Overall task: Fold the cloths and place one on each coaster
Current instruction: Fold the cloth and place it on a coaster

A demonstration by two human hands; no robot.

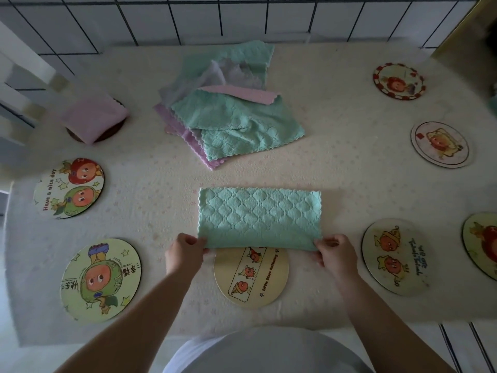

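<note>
- Pinching the green cloth (259, 216) at its near corners: left hand (185, 253) and right hand (337, 254) both clamped on it.
- Cloth lay half-folded on the table (349, 170), near edge over the yellow coaster (251, 278).
- Judged: match corners squarely before the next fold.

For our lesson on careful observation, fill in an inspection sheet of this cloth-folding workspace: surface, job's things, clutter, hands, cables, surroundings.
Surface: table under a pale, speckled cover.
Job's things: green cloth folded to a rectangle, its near edge overlapping the yellow coaster. Pile of unfolded cloths, green, lilac and pink, at the back. Folded pink cloth already on a dark coaster. Seven picture coasters bare, among them the nearest left coaster and nearest right coaster.
Clutter: nothing seen.
Hands: left hand and right hand each have a grip on a near corner of the green cloth.
Cables: nothing seen.
Surroundings: white tiled wall behind the table.
</note>
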